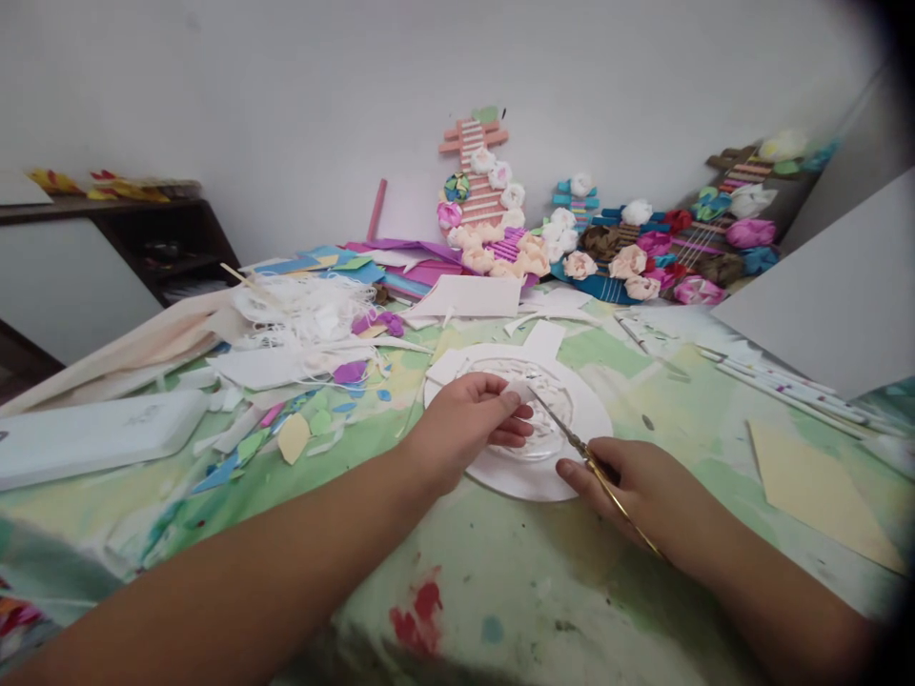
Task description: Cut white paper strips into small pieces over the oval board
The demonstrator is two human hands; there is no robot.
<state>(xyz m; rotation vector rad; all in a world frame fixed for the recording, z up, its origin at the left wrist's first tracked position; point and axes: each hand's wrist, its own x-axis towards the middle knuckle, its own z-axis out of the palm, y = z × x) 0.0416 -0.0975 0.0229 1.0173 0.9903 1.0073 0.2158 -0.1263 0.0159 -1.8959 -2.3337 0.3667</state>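
My left hand (pixel 472 419) pinches a small piece of white paper (pixel 519 391) between thumb and fingers. Scissors (pixel 586 453) with gold-coloured handles are gripped in my right hand (pixel 643 491), their tips reaching the edge of that piece. Below both hands lies a round white cardboard shape (pixel 500 467) with a short tab at its far side. Strips and bits of white material lie in a ring around its middle, partly covered by my left hand.
A tangle of white string (pixel 307 310) and paper scraps lie at the left, beside a white case (pixel 100 438). Paper-flower-decorated guitar shapes (pixel 486 205) lean on the back wall. A cream sheet (pixel 822 491) and several thin sticks (pixel 786 381) are at the right.
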